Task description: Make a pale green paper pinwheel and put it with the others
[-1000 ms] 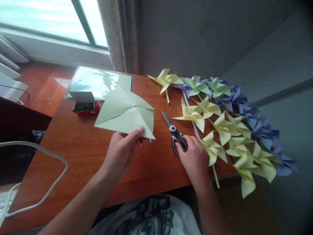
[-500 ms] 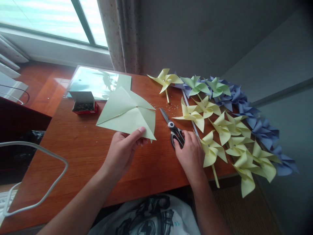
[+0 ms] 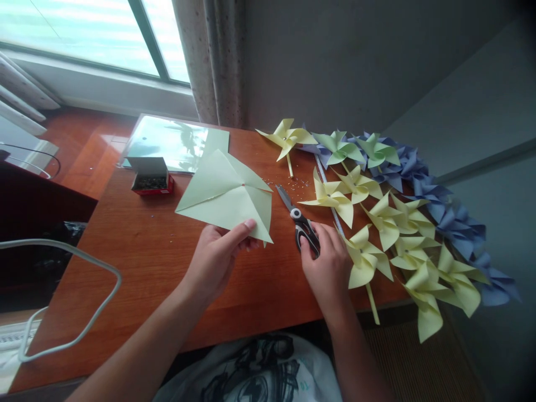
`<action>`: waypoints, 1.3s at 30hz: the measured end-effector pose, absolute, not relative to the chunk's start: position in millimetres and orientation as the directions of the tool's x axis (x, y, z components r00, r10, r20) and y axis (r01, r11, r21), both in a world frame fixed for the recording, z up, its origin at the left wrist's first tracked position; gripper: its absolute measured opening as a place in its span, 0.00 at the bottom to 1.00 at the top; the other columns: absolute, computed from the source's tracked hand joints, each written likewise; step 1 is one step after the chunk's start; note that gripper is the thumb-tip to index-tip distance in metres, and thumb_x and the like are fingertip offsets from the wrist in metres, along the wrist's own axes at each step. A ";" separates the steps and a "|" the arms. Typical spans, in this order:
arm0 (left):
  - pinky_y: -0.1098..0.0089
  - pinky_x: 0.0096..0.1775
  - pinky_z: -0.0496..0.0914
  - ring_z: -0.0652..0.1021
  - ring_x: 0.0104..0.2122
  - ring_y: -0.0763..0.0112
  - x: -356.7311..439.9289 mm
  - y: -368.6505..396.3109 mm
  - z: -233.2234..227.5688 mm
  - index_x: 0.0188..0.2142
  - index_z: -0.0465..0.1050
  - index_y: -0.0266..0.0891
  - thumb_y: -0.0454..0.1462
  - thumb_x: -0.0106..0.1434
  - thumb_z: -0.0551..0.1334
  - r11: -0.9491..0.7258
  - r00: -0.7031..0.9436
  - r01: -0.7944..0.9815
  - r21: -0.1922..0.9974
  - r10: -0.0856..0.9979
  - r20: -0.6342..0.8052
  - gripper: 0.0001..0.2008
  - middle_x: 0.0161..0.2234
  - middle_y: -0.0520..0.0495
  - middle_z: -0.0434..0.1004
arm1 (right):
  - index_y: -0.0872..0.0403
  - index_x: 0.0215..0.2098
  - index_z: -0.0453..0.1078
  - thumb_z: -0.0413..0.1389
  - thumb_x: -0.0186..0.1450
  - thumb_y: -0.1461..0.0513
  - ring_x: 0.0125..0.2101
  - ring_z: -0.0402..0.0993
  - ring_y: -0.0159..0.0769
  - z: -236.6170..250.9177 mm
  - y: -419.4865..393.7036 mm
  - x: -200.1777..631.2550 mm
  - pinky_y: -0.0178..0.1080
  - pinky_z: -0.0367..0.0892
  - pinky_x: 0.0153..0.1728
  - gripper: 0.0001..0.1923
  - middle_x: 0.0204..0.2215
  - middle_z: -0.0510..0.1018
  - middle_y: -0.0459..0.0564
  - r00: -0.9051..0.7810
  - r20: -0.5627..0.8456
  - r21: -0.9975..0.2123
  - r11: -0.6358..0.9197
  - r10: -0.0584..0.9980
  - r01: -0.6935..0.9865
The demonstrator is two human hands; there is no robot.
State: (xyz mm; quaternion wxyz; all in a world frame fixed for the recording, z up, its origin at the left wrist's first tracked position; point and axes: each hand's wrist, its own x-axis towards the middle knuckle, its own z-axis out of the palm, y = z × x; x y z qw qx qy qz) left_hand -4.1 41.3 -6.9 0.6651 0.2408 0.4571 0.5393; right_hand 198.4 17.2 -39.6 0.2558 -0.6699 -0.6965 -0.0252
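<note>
Taking the held paper as the clock's centre, a small red box stands between nine and ten o'clock, lid raised, packed with tiny dark pieces (too small to make out singly). Between ten and eleven lies a glossy clear sleeve with pale green sheets in it, one edge showing past the plastic.

The pale green paper is smooth and slit from its corners toward a small reddish dot near the middle; it is raised over the surface. The left hand, at six o'clock, pinches its near edge, thumb on top. The right hand, at four o'clock, grasps the black and grey handles of the scissors, whose metal blades point up toward eleven.

Curled yellow pinwheels spread from one to four o'clock, two green pinwheels at two, with purple pinwheels behind.

The surface is reddish-brown, wood-grained, strewn with fine flecks near the blades. A white cable loops at eight; a curtain hangs at twelve, a bright window at eleven.
</note>
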 end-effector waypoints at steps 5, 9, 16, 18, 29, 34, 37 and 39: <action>0.74 0.28 0.68 0.73 0.23 0.74 -3.8 38.2 -4.5 0.27 0.79 0.35 0.37 0.57 0.72 0.345 0.137 -0.431 0.834 0.938 -0.318 0.08 0.22 0.50 0.76 | 0.53 0.59 0.67 0.55 0.70 0.60 0.55 0.73 0.48 -28.4 15.7 182.1 0.51 0.70 0.57 0.19 0.54 0.77 0.59 -0.101 0.498 -0.385 0.324 0.861 0.864; 0.72 0.28 0.69 0.74 0.24 0.72 -3.1 35.4 -1.9 0.29 0.79 0.35 0.38 0.55 0.73 0.390 0.262 -0.370 0.843 0.915 -0.307 0.08 0.24 0.48 0.78 | 0.51 0.63 0.64 0.55 0.69 0.61 0.61 0.69 0.48 -24.0 21.5 172.6 0.54 0.69 0.59 0.24 0.59 0.73 0.59 -0.142 0.535 -0.388 0.391 0.833 0.835; 0.70 0.32 0.70 0.76 0.28 0.67 -5.1 33.2 -0.9 0.33 0.80 0.37 0.45 0.60 0.70 0.351 0.400 -0.318 0.881 0.892 -0.211 0.12 0.28 0.44 0.80 | 0.50 0.52 0.75 0.50 0.71 0.60 0.50 0.79 0.45 -21.5 26.2 171.8 0.48 0.74 0.53 0.16 0.48 0.83 0.54 -0.120 0.499 -0.464 0.381 0.858 0.800; 0.69 0.33 0.70 0.77 0.29 0.66 -6.3 33.5 0.2 0.33 0.80 0.36 0.49 0.62 0.68 0.294 0.440 -0.326 0.898 0.889 -0.131 0.16 0.28 0.43 0.79 | 0.50 0.43 0.78 0.50 0.70 0.58 0.40 0.81 0.45 -17.4 27.4 172.2 0.47 0.76 0.44 0.14 0.38 0.84 0.53 -0.029 0.445 -0.507 0.279 0.895 0.816; 0.73 0.28 0.63 0.70 0.25 0.74 -7.3 42.0 2.0 0.28 0.75 0.38 0.40 0.63 0.68 0.206 0.179 -0.290 0.935 0.971 -0.158 0.10 0.23 0.50 0.73 | 0.53 0.38 0.75 0.59 0.65 0.51 0.38 0.82 0.45 -32.7 55.3 179.3 0.42 0.76 0.38 0.15 0.34 0.84 0.51 0.255 0.021 -0.969 -0.043 0.967 0.243; 0.72 0.26 0.59 0.68 0.23 0.74 -15.7 47.9 4.6 0.29 0.75 0.39 0.41 0.61 0.68 0.130 -0.020 -0.244 0.961 0.990 -0.139 0.08 0.25 0.50 0.74 | 0.54 0.40 0.75 0.57 0.66 0.50 0.41 0.83 0.46 -43.9 53.3 183.5 0.44 0.77 0.43 0.16 0.38 0.85 0.54 0.220 -0.008 -0.972 -0.059 0.976 0.225; 0.72 0.31 0.61 0.71 0.28 0.71 -36.8 55.3 16.2 0.35 0.78 0.39 0.41 0.60 0.69 0.046 -0.122 0.019 0.999 0.992 -0.044 0.07 0.31 0.50 0.77 | 0.54 0.44 0.76 0.57 0.67 0.51 0.42 0.82 0.47 -43.3 50.4 183.5 0.44 0.77 0.43 0.17 0.38 0.85 0.53 0.204 -0.020 -0.972 -0.067 0.979 0.226; 0.72 0.34 0.59 0.69 0.29 0.72 -58.6 63.3 25.8 0.34 0.80 0.39 0.39 0.59 0.70 -0.024 -0.182 0.340 0.940 0.979 0.091 0.06 0.31 0.52 0.77 | 0.54 0.45 0.76 0.57 0.66 0.52 0.42 0.82 0.46 -42.2 48.9 183.4 0.44 0.77 0.43 0.16 0.38 0.85 0.51 0.191 -0.023 -0.980 -0.060 0.981 0.189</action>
